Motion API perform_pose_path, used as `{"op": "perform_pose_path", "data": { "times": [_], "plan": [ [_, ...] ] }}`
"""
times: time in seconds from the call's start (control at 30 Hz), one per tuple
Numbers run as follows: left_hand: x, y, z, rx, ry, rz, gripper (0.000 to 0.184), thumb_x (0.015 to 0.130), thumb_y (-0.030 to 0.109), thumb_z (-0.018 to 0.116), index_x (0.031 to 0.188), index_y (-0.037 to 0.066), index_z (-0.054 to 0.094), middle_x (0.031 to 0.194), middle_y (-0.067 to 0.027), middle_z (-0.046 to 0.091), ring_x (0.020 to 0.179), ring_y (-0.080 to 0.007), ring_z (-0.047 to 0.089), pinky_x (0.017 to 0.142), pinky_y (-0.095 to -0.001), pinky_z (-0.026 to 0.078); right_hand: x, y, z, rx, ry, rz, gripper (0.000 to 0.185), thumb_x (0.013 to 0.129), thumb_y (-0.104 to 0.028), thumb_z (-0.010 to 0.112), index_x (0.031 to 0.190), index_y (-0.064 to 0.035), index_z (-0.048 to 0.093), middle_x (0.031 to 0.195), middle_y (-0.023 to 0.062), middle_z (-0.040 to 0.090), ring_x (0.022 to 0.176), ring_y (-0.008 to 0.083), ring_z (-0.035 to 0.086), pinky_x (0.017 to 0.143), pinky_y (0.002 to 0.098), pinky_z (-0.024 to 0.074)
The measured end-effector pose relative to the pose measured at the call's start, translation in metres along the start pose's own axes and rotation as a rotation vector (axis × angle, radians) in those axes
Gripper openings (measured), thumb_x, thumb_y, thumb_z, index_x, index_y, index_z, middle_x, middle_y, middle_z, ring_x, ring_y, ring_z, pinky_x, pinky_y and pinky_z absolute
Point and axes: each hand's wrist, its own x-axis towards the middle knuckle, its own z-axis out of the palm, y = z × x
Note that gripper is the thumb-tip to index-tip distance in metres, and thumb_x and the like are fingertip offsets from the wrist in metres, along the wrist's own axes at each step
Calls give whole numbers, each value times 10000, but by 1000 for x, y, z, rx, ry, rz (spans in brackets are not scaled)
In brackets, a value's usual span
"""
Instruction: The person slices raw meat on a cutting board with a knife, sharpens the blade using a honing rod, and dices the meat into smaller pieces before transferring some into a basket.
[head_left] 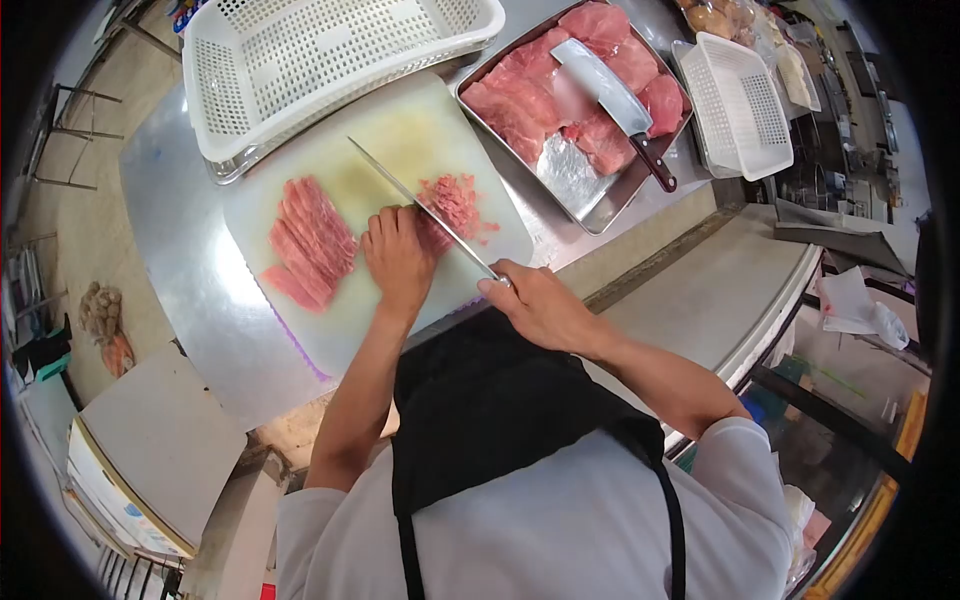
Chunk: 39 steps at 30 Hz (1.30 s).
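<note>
My right hand (540, 305) is closed around the handle of a long knife (384, 172). Its blade slants up and left across a piece of raw meat (432, 238) on the white cutting board (480, 135). With curled fingers, my left hand (398, 258) presses on that meat just left of the blade. Small diced meat (458, 203) lies in a pile to the right of the knife. On the board's left side rests a row of raw meat strips (308, 240), apart from my left hand. The knife's handle is mostly hidden in my grip.
Beyond the board stands a large white perforated basket (215, 110). A metal tray (590, 218) at the upper right holds large meat pieces, with a cleaver (605, 88) lying across them. Another white basket (770, 150) sits farther right. The steel table (185, 290) has a rounded left edge.
</note>
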Motion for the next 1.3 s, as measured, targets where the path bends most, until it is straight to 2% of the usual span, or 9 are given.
{"op": "perform_pose_path", "data": {
  "times": [0.3, 0.4, 0.5, 0.6, 0.73, 0.83, 0.97, 1.07, 1.3],
  "plan": [
    [1, -7, 4, 9, 7, 34, 212, 809, 87, 634, 1016, 54, 602, 1002, -121, 566, 954, -327, 554, 815, -445, 425, 42, 3, 14, -9, 91, -133, 502, 1050, -401, 529, 1079, 89, 636, 890, 326, 685, 914, 532, 655, 833, 561, 504],
    [-2, -6, 1, 1, -3, 19, 236, 789, 91, 662, 1015, 62, 600, 1013, -114, 572, 959, -319, 557, 826, -442, 425, -3, -16, -1, 41, 16, 17, 489, 1048, -390, 536, 1035, 88, 637, 869, 329, 677, 908, 533, 655, 809, 561, 506],
    [1, -6, 3, 12, -10, 10, 249, 788, 84, 665, 1028, 58, 602, 1019, -117, 575, 967, -322, 557, 831, -444, 426, 4, 8, 18, 103, 31, 21, 478, 1047, -383, 539, 1024, 85, 633, 861, 332, 672, 910, 530, 660, 802, 563, 507],
    [1, -5, 1, -23, -27, 0, 234, 815, 83, 657, 1041, 53, 603, 1023, -120, 577, 976, -329, 556, 834, -450, 426, 42, 28, 49, 9, 227, -187, 468, 1042, -380, 550, 1037, 80, 637, 861, 336, 672, 912, 521, 669, 798, 564, 508],
    [-3, -12, -5, -241, 29, 7, 198, 865, 93, 641, 1051, 46, 594, 1015, -126, 570, 978, -342, 553, 828, -466, 427, 50, 11, 31, -71, 191, -85, 480, 1037, -406, 548, 1039, 64, 647, 872, 340, 671, 890, 519, 669, 813, 577, 503],
    [-5, -13, -5, -82, 16, 27, 178, 893, 102, 631, 1056, 40, 593, 1002, -132, 563, 965, -349, 554, 815, -476, 429, 7, -9, 13, -7, 98, -44, 482, 1039, -405, 540, 1032, 64, 652, 859, 331, 673, 881, 520, 670, 819, 573, 506],
    [-2, -10, -6, -82, 30, 21, 148, 881, 42, 599, 1026, 11, 589, 973, -171, 573, 918, -387, 559, 788, -495, 446, 2, -1, 18, 53, -28, 45, 484, 1047, -398, 528, 1020, 71, 645, 886, 330, 679, 874, 518, 668, 814, 572, 506],
    [-9, -13, -7, -60, 13, 31, 136, 879, 46, 587, 1011, 10, 591, 977, -175, 568, 924, -388, 557, 790, -500, 444, 38, 13, 38, 53, 97, -122, 499, 1053, -408, 518, 999, 74, 636, 855, 324, 672, 869, 514, 668, 814, 574, 496],
    [-10, -21, -3, -142, 23, 39, 211, 819, 45, 622, 1025, 13, 589, 971, -163, 541, 950, -380, 541, 822, -496, 437, -4, -30, 9, 62, -78, 126, 551, 1059, -439, 504, 985, 94, 626, 856, 325, 668, 904, 512, 659, 837, 564, 493]
  ]
}}
